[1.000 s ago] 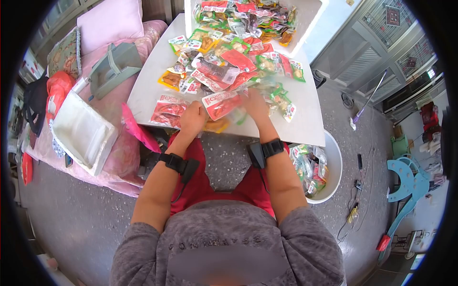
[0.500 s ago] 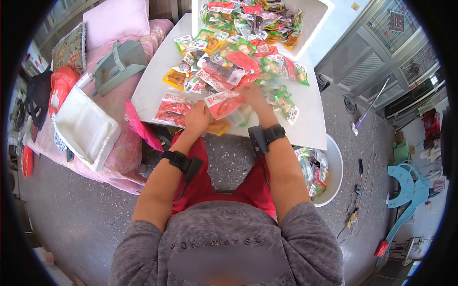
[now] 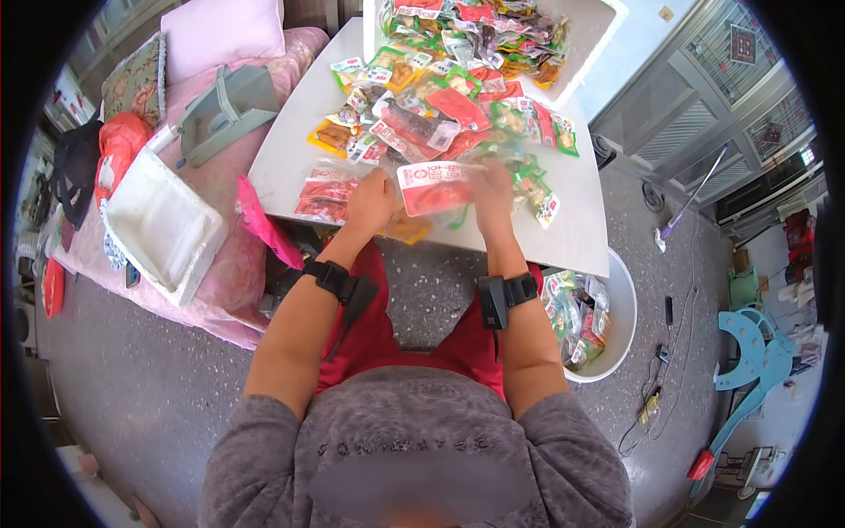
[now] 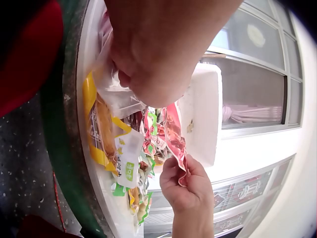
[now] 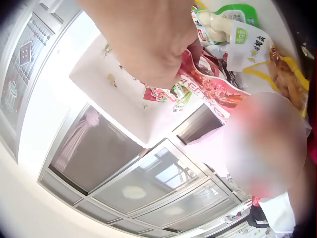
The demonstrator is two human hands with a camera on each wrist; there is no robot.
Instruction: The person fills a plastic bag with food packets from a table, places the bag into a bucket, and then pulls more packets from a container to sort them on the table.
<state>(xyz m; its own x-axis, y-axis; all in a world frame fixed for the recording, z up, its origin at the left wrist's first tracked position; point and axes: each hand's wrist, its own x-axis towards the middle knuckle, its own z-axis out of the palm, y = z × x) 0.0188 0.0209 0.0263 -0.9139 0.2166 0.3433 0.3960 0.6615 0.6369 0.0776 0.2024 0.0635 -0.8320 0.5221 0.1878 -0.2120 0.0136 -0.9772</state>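
Note:
In the head view my right hand [image 3: 493,189] pinches the right edge of a red and white vacuum-sealed food packet [image 3: 431,187]. The packet is raised over the near part of the table [image 3: 576,233], its printed face up. My left hand [image 3: 370,202] is close by the packet's left edge, fingers curled; I cannot tell whether they hold anything. Red packets [image 3: 324,195] under clear film lie left of that hand. A yellow-edged packet [image 4: 101,134] with brown food lies beneath in the left wrist view. A blurred patch hides part of the right wrist view.
Mixed food packets [image 3: 422,123] are heaped across the table's middle. A white foam box [image 3: 607,35] full of packets stands at the far side. A white bucket [image 3: 623,326] with more packets is on the floor at the right. An open foam tray [image 3: 167,229] lies on the bed.
My right hand has moved slightly right and nearer with the red packet, which now lies flatter and more level. My left hand has shifted slightly right. The head view has drifted a little.

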